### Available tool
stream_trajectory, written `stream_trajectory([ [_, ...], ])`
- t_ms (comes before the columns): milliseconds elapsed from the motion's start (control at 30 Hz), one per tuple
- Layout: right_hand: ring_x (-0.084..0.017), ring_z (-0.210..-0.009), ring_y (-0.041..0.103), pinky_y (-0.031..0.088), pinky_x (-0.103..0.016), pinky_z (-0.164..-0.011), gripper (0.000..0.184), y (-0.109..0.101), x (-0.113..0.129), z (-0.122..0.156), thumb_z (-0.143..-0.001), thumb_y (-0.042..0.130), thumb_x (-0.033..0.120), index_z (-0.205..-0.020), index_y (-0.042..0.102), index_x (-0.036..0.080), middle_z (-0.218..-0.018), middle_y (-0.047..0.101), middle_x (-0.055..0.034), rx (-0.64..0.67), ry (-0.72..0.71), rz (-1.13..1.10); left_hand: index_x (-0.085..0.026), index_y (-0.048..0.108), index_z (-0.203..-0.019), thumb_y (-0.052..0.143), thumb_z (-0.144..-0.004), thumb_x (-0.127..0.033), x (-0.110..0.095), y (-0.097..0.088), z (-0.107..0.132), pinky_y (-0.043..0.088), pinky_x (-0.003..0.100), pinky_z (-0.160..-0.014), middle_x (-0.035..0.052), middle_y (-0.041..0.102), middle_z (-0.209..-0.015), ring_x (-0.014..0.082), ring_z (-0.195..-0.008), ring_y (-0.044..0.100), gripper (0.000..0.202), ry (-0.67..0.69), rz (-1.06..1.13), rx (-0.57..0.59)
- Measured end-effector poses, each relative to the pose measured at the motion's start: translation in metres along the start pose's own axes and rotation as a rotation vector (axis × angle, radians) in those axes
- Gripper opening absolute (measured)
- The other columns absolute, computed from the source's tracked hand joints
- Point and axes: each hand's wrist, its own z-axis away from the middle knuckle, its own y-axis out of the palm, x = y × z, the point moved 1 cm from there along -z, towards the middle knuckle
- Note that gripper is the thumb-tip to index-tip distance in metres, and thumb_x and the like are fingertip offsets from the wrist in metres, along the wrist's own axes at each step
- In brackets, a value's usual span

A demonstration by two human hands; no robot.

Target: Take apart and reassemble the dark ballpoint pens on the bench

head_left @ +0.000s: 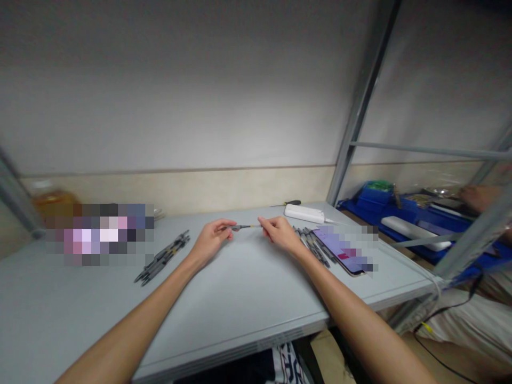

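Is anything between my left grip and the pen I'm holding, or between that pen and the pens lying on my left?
Nothing visible separates your left grip from the pen: it holds one end. Toward the pens lying on your left, your own left grip and wrist stand in between; no other object shows there.

Between the forearms, the near middle of the counter (244, 293) lies bare, with open space above. Farther in, the left hand (211, 237), the slim pen (242, 228) and the right hand (280, 233) span the middle. A heap of pens (162, 258) obstructs the left; more pens (314, 246) and a phone (346, 250) crowd the right. The wall (240, 186) closes the far side, a metal post (356, 122) the far right.
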Motion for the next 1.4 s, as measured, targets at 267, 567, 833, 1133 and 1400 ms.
stream_trajectory([
  [267,-0.009,-0.036,0.038,0.03,-0.021,-0.044,0.056,-0.001,0.0,-0.001,-0.081,0.034,0.058,-0.048,0.048,0.016,-0.035,0.04,0.0027,-0.005,0.054,-0.1,-0.013,0.064,-0.084,0.068,-0.064,-0.035,0.0,-0.003,-0.002,0.043,0.026,-0.062,0.0016,0.061,-0.063,0.0141,-0.06,0.056,0.03,0.01,-0.072,-0.103],
  [567,-0.008,-0.034,0.038,0.031,-0.021,-0.04,0.06,-0.003,-0.002,-0.002,-0.08,0.032,0.063,-0.048,0.05,0.015,-0.034,0.04,0.0023,-0.006,0.121,-0.183,-0.011,0.066,-0.089,0.073,-0.057,-0.04,-0.006,-0.002,0.0,0.049,0.035,-0.074,0.0094,0.069,-0.077,0.018,-0.069,0.062,0.043,-0.049,0.101,-0.101],
  [833,-0.008,-0.044,0.049,0.036,-0.018,-0.036,0.043,-0.001,-0.008,-0.005,-0.071,0.058,0.045,-0.104,0.049,0.019,-0.073,0.056,0.001,-0.145,-0.012,-0.341,-0.009,0.066,-0.087,0.076,-0.053,-0.042,-0.002,-0.004,-0.004,0.05,0.035,-0.074,0.0092,0.069,-0.075,0.0159,-0.065,0.062,0.048,-0.084,0.172,-0.175],
  [1133,-0.008,-0.044,0.043,0.035,-0.021,-0.043,0.029,-0.002,-0.005,-0.004,-0.074,0.053,0.04,-0.076,0.06,0.013,-0.055,0.052,0.0009,-0.093,-0.021,-0.238,-0.009,0.066,-0.088,0.075,-0.056,-0.039,0.005,-0.007,-0.004,0.051,0.031,-0.069,0.0077,0.068,-0.073,0.0134,-0.061,0.06,0.045,-0.085,0.195,-0.167],
  [1400,-0.009,-0.046,0.039,0.031,-0.021,-0.047,0.046,-0.002,-0.003,-0.002,-0.082,0.039,0.049,-0.066,0.062,0.012,-0.046,0.042,0.0023,-0.14,-0.053,-0.049,-0.01,0.066,-0.085,0.073,-0.058,-0.039,0.002,-0.005,-0.003,0.048,0.027,-0.063,0.0043,0.065,-0.066,0.0111,-0.057,0.057,0.041,-0.088,0.239,-0.15],
])
